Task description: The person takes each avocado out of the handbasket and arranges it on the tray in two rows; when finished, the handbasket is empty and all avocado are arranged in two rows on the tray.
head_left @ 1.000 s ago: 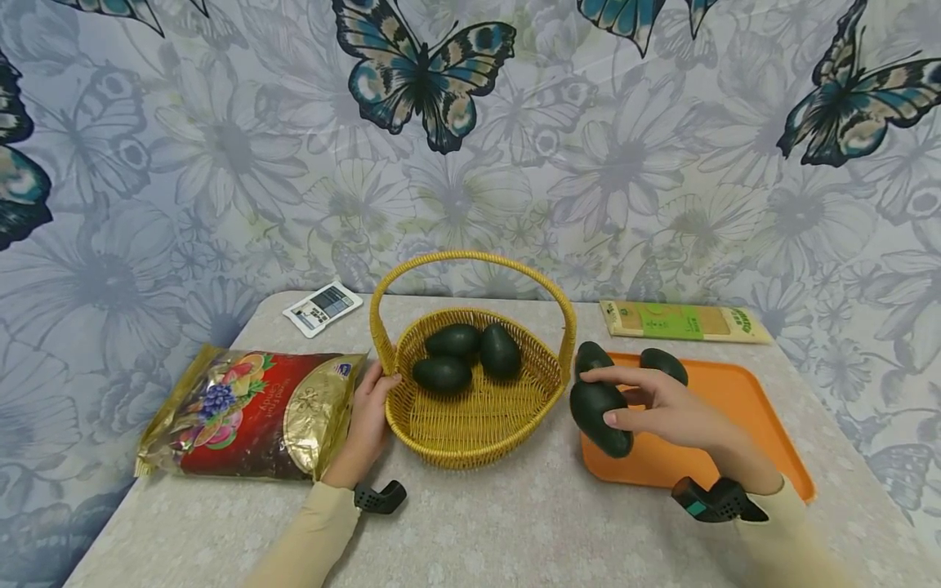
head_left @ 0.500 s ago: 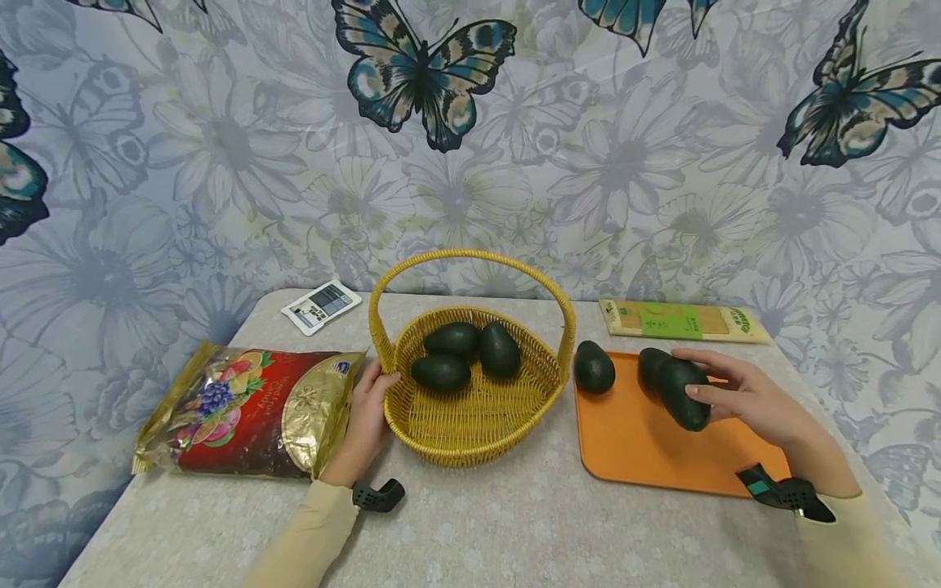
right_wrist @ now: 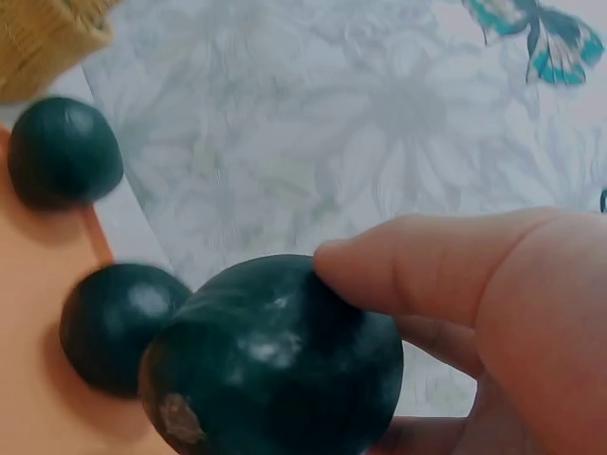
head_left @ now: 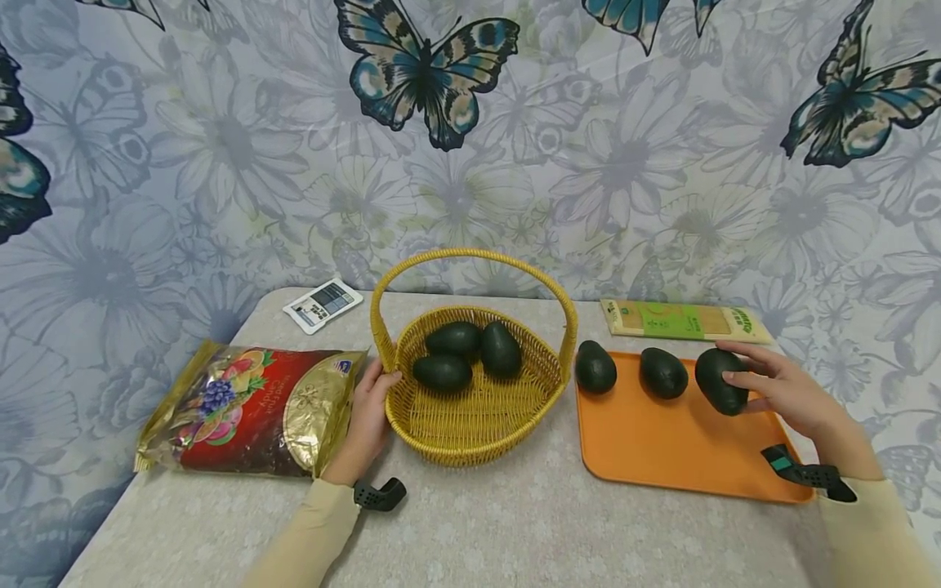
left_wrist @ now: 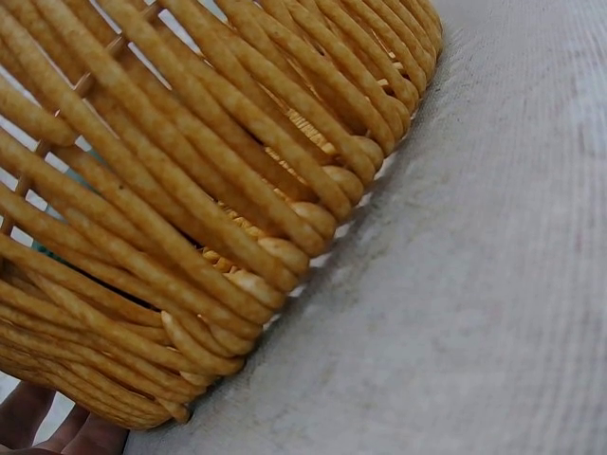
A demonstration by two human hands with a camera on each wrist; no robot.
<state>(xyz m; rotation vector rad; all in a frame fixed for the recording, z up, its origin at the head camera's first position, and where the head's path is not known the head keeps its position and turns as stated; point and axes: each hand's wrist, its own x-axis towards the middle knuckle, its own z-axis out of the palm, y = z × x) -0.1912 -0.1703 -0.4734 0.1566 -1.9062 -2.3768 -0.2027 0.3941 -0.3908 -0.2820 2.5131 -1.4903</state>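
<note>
My right hand (head_left: 790, 392) grips a dark green avocado (head_left: 721, 381) over the far right part of the orange tray (head_left: 684, 457). In the right wrist view, thumb and fingers pinch that avocado (right_wrist: 275, 360) from the side. Two more avocados lie on the tray: one in its upper middle (head_left: 663, 373), another avocado (head_left: 595, 367) at its upper left corner. My left hand (head_left: 370, 416) holds the left side of the yellow woven basket (head_left: 470, 425), where the handle meets the rim. Three avocados (head_left: 443, 374) sit inside the basket. Its woven wall (left_wrist: 190, 190) fills much of the left wrist view.
A red and gold candy bag (head_left: 250, 412) lies left of the left hand. Behind it is a small white packet (head_left: 322, 306). A flat green and tan package (head_left: 684, 321) lies behind the tray. The butterfly-patterned wall (head_left: 470, 196) rises behind the table.
My right hand has carried the avocado rightward, from beside the basket across the tray to its right part. The left hand and basket have stayed in place.
</note>
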